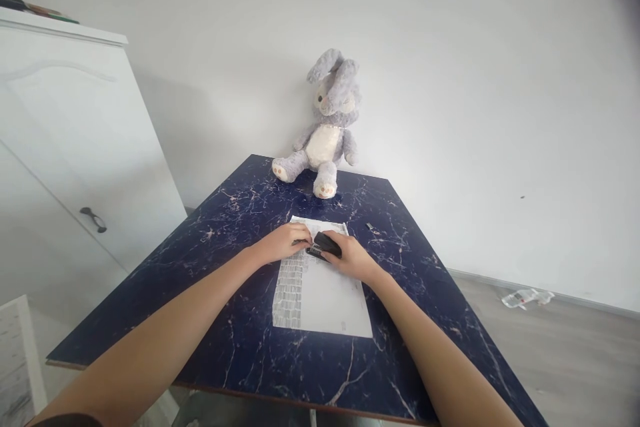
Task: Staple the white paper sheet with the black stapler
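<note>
A black stapler [327,245] is held over the upper part of a printed sheet of paper [330,300], its top and base apart at the front. My right hand [353,257] is wrapped round it from the right side. Close to the stapler's front end is my left hand [289,242], fingers bent and pressed together, with a small dark thing partly showing at them that is too small to name. The paper lies flat on the dark blue marbled table [240,333], printed text down its left side.
A grey plush rabbit [324,140] sits at the table's far end against the white wall. Right of the paper lies a small dark piece [370,227]. A white cabinet [75,127] stands at the left, and a plastic package [525,298] lies on the floor at right.
</note>
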{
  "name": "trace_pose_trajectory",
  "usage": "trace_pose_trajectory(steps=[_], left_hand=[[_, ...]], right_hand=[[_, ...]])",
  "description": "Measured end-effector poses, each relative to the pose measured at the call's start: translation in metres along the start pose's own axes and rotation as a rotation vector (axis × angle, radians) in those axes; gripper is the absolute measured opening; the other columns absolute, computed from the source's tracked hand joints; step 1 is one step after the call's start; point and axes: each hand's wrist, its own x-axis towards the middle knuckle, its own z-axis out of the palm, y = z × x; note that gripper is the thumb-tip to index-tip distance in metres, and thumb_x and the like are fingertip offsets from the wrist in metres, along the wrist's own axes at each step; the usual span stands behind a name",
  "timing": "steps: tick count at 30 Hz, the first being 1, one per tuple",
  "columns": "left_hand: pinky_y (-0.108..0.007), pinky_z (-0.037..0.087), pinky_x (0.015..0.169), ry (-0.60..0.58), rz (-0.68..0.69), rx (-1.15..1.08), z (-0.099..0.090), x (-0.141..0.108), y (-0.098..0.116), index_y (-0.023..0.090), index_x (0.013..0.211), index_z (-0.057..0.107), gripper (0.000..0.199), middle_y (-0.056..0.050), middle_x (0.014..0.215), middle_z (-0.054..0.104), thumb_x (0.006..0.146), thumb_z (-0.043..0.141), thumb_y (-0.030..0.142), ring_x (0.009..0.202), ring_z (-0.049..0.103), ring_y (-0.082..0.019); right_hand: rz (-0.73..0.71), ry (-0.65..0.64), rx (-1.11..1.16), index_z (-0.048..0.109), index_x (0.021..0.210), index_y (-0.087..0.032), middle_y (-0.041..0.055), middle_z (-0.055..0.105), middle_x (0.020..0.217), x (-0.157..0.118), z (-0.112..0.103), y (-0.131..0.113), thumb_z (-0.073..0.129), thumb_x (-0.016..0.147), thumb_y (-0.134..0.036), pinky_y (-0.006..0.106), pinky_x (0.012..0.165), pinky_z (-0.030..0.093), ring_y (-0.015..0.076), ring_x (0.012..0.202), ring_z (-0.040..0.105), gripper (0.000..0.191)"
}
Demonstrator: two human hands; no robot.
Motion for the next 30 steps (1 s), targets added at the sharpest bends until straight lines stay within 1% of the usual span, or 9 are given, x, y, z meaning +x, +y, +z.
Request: trace_pose_trajectory(steps=[4,9,12,16,22,24,26,28,30], left_hand=[[-0.036,0.051,0.093,-0.037,-0.011,-0.048,-0.009,-0.006,-0.007,0.021,0.097,0.075,0.020,-0.009,0.105,0.073,0.097,0.058,0.031,0.098,0.069,-0.022],[-0.037,0.054,0.092,-0.056,-0.140,-0.241,-0.020,-0.011,-0.013,0.021,0.094,0.078,0.021,-0.009,0.102,0.077,0.089,0.069,0.040,0.095,0.073,-0.023],[-0.037,0.055,0.088,-0.041,-0.197,-0.373,-0.013,-0.009,-0.003,0.019,0.099,0.074,0.031,-0.008,0.097,0.077,0.080,0.079,0.042,0.092,0.073,-0.024],[-0.034,0.053,0.088,0.015,-0.174,-0.422,0.003,-0.004,0.017,0.020,0.099,0.067,0.040,-0.004,0.094,0.073,0.070,0.086,0.040,0.092,0.071,-0.022],[-0.034,0.049,0.090,0.050,-0.162,-0.293,0.005,0.000,0.024,0.021,0.097,0.065,0.027,-0.002,0.090,0.071,0.082,0.077,0.041,0.091,0.067,-0.021],[-0.037,0.048,0.095,0.068,-0.178,-0.250,0.006,0.001,0.022,0.022,0.107,0.064,0.030,-0.004,0.101,0.072,0.088,0.070,0.045,0.100,0.066,-0.023],[-0.040,0.045,0.103,0.033,-0.191,-0.180,0.009,0.001,0.018,0.024,0.125,0.060,0.042,-0.009,0.124,0.068,0.092,0.064,0.049,0.116,0.062,-0.026],[-0.044,0.037,0.112,-0.086,-0.162,-0.073,0.012,-0.001,0.014,0.028,0.139,0.054,0.052,-0.011,0.145,0.056,0.094,0.060,0.053,0.134,0.051,-0.029],[-0.047,0.026,0.119,-0.192,-0.113,0.035,0.012,-0.005,0.008,0.031,0.141,0.055,0.052,-0.008,0.153,0.049,0.094,0.058,0.054,0.143,0.042,-0.030]], right_hand=[[-0.012,0.005,0.037,0.060,0.125,-0.024,0.0069,0.073,0.108,0.000,-0.002,0.000,0.064,0.090,-0.027,0.033,0.081,0.051,0.0229,0.091,0.069,0.035],[0.005,0.071,0.121,0.070,0.115,-0.021,0.0069,0.075,0.105,-0.007,-0.011,0.009,0.069,0.086,-0.030,0.035,0.082,0.054,0.0246,0.090,0.070,0.030],[-0.009,0.056,0.206,0.072,0.112,-0.019,0.0066,0.075,0.102,-0.010,-0.017,0.008,0.073,0.083,-0.033,0.035,0.079,0.054,0.0249,0.087,0.070,0.032],[-0.053,-0.008,0.295,0.074,0.111,-0.019,0.0051,0.075,0.093,-0.009,-0.015,-0.011,0.072,0.085,-0.037,0.032,0.072,0.055,0.0216,0.078,0.068,0.032],[-0.044,0.079,0.276,0.074,0.110,-0.020,0.0058,0.075,0.094,-0.004,-0.016,-0.026,0.072,0.086,-0.040,0.033,0.073,0.056,0.0216,0.078,0.069,0.031],[-0.037,0.102,0.246,0.074,0.111,-0.020,0.0062,0.076,0.096,-0.004,-0.025,-0.019,0.073,0.085,-0.040,0.034,0.074,0.056,0.0228,0.080,0.070,0.033],[-0.002,0.140,0.210,0.074,0.113,-0.020,0.0074,0.076,0.101,-0.007,-0.037,-0.005,0.074,0.084,-0.040,0.036,0.077,0.058,0.0249,0.084,0.072,0.035],[0.065,0.195,0.163,0.074,0.114,-0.019,0.0089,0.076,0.108,-0.014,-0.050,0.017,0.075,0.082,-0.039,0.040,0.083,0.059,0.0278,0.090,0.073,0.037],[0.155,0.243,0.107,0.075,0.114,-0.019,0.0100,0.076,0.112,-0.024,-0.062,0.043,0.076,0.081,-0.038,0.045,0.089,0.058,0.0308,0.096,0.073,0.038]])
